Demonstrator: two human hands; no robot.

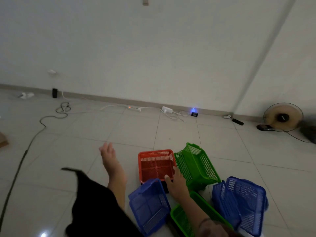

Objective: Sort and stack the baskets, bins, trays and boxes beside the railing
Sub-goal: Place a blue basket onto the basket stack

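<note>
Your right hand [176, 183] rests spread on the near rim of the orange basket [156, 164], no pinch; tilted green basket [196, 165] touches its right side. Left hand [107, 154] hangs spread over bare floor [85, 147], well apart; blue basket [149, 206] just beside the right wrist.

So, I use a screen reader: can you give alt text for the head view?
A person's right hand reaches to the red basket on a tiled floor, among green and blue baskets. The left hand is raised, open and empty.
</note>
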